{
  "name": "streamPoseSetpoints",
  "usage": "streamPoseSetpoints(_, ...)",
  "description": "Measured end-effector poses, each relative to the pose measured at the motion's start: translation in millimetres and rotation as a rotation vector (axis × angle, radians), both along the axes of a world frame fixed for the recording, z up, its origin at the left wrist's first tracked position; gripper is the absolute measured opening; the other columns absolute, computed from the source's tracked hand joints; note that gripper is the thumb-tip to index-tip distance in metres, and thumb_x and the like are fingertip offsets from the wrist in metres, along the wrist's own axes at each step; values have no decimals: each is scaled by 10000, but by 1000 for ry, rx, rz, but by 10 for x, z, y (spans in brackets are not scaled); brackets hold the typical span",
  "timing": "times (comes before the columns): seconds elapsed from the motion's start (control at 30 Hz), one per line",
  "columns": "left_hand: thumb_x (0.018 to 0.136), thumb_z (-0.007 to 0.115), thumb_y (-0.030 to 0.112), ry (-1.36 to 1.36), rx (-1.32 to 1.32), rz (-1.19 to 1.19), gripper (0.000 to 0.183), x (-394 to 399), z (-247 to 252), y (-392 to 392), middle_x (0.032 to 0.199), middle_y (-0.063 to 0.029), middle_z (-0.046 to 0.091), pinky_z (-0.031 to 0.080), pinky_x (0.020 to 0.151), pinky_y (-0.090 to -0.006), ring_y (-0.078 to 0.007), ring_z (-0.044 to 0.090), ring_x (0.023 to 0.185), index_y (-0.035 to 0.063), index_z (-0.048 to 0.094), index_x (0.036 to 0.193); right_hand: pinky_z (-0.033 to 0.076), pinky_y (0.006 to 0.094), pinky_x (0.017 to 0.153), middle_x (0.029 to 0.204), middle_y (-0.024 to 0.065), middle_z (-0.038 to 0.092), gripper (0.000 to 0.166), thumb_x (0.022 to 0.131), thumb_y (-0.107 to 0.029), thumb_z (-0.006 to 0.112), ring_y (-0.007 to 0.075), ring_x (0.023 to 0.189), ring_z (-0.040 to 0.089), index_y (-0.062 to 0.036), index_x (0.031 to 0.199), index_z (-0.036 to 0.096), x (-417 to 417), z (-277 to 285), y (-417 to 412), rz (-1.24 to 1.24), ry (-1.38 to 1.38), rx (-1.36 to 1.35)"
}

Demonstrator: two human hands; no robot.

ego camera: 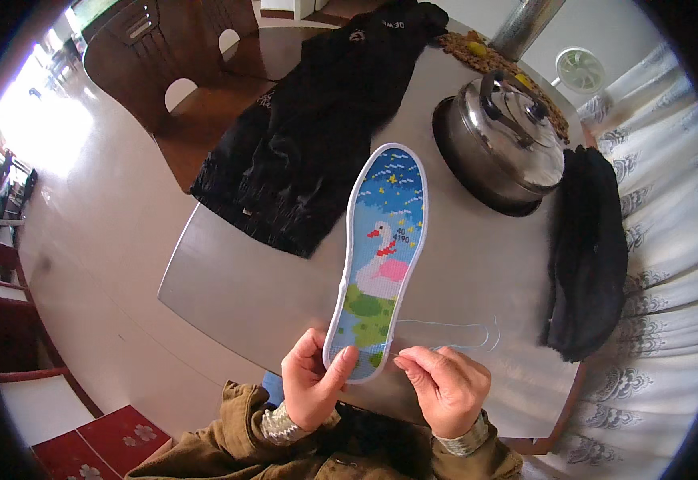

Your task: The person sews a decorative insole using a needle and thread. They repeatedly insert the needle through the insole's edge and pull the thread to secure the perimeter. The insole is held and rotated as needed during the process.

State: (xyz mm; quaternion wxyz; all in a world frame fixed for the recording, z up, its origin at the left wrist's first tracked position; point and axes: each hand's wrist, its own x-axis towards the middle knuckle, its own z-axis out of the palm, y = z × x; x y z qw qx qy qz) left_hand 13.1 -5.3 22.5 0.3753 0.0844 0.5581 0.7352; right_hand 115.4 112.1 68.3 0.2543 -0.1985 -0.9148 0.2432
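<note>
My left hand point(313, 378) grips the heel end of a cross-stitch shoe insole point(379, 276), its thumb on the top face. White binding rims the insole, and its printed grid shows a swan under a blue sky above green patches. At the insole's lower right edge, my right hand point(445, 384) pinches a thin sewing needle point(393, 354) between thumb and fingertips. The needle's tip meets the edge; whether it enters the fabric I cannot tell. Pale blue thread point(457, 324) leaves the insole's right edge and loops over the grey table point(253, 288) beyond my right hand.
A lidded steel pot point(505, 144) stands at the back right of the table. Black clothing point(325, 120) drapes across the far left side, over a wooden chair point(205, 108). A dark cloth roll point(589, 258) lies along the right edge beside a patterned curtain point(655, 288).
</note>
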Motion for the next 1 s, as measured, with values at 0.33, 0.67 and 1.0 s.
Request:
streamPoseSetpoints(0.33,785,614,160,-51,-13,-11,208,-55,5,-35,623,3,517,351,428,-154,-33,451,483,41,448,745,428,250,460,691,39,533,219,687,-40,624,153,562,524,-10,896,567,-113,-27,-51,77,-65,266)
streamPoseSetpoints(0.67,779,618,142,-16,-33,-11,203,-49,-5,-32,610,7,514,338,428,-157,-36,442,481,35,451,738,423,228,465,681,30,487,243,664,-48,576,140,576,497,-1,902,560,-117,-31,-44,117,-153,380)
streamPoseSetpoints(1.0,688,674,72,639,-255,10,170,-3,-124,-23,542,-31,461,334,410,-215,-69,413,454,16,514,700,428,232,441,628,23,479,220,710,-80,556,138,572,505,-17,911,493,-219,-31,-112,154,-341,346)
